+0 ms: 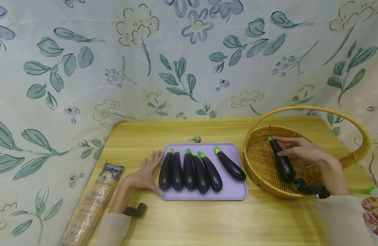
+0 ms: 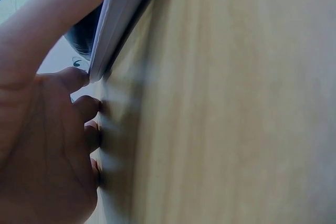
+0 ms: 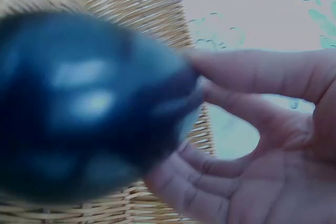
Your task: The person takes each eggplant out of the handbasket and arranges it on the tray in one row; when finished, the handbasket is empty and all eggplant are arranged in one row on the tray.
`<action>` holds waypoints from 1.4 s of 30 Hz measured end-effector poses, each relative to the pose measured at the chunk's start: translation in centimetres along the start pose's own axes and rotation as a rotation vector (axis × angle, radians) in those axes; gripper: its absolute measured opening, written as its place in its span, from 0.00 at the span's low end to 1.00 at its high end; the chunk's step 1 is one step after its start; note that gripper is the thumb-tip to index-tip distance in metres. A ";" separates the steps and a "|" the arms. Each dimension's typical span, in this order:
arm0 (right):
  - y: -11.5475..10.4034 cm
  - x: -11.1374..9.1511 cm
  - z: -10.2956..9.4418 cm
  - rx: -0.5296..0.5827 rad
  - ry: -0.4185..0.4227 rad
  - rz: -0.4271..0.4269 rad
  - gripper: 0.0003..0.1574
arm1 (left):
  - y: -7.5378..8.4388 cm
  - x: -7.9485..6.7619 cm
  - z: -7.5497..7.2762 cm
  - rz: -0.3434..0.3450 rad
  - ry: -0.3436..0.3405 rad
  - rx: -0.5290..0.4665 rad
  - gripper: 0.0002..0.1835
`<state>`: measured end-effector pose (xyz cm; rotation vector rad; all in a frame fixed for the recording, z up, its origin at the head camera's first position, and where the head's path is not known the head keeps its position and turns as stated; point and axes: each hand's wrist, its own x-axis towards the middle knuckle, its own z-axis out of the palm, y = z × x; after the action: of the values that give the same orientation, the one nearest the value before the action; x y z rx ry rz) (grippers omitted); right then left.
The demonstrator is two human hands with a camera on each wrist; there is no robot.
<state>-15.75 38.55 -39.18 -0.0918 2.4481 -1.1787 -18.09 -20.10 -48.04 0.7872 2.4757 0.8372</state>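
Observation:
My right hand [image 1: 302, 150] pinches a dark purple eggplant [image 1: 282, 162] by its upper part, inside the opening of a wicker basket [image 1: 259, 177]. In the right wrist view the eggplant's glossy round end [image 3: 89, 103] fills the left side, with thumb and fingers around its narrower part. Several more eggplants lie on a lilac tray [image 1: 232, 194]: a close row at the left and one eggplant [image 1: 230, 164] apart at the right, all with green stem ends pointing away. At the tray's left edge rests my left hand [image 1: 144, 176], fingers spread and thumb at the near corner.
The basket's tall arched handle [image 1: 309, 107] rises over the right of the wooden table [image 1: 225, 222]. Behind the tray lies a small green-headed pick [image 1: 195, 139]. A long plastic packet [image 1: 94, 201] lies at the left, and a printed bag [image 1: 373, 212] sits at the right edge.

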 end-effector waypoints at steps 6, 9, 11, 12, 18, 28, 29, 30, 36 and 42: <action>-1.8 -1.9 -0.3 -0.001 0.044 -0.058 0.45 | -0.1 -0.2 0.0 -0.006 -0.005 0.005 0.85; -2.6 -3.3 -0.4 -0.013 0.053 -0.100 0.43 | -0.2 -0.2 0.0 -0.005 -0.010 0.003 0.85; -3.0 -4.1 -0.2 -0.024 0.050 -0.155 0.42 | -0.1 -0.3 0.0 -0.005 -0.012 -0.002 0.85; -3.2 -4.4 -0.1 -0.026 0.041 -0.187 0.41 | -0.1 -0.3 -0.1 -0.007 -0.014 0.000 0.85; -5.8 -5.6 2.1 0.022 -0.047 -0.415 0.42 | -0.1 -0.3 0.0 -0.009 -0.010 0.016 0.84; -12.2 -2.9 8.7 -0.024 0.003 -0.319 0.39 | 0.0 -0.2 -0.1 -0.008 -0.011 0.033 0.84; -12.5 -2.3 9.3 -0.022 0.001 -0.303 0.39 | 0.0 -0.1 -0.2 -0.005 -0.007 0.032 0.84; -12.7 -1.6 9.9 -0.020 0.000 -0.288 0.40 | 0.0 -0.1 -0.2 -0.004 -0.007 0.031 0.84; -13.6 2.3 12.8 -0.004 0.010 -0.176 0.40 | 0.0 0.1 -0.3 -0.010 -0.009 0.030 0.84; -13.2 5.1 15.1 -0.040 0.093 -0.130 0.35 | 0.0 0.1 -0.3 -0.012 -0.012 0.036 0.84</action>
<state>-15.98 17.85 -39.18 -0.2155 2.5814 -1.2139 -18.31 -20.20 -47.89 0.7859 2.4884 0.7837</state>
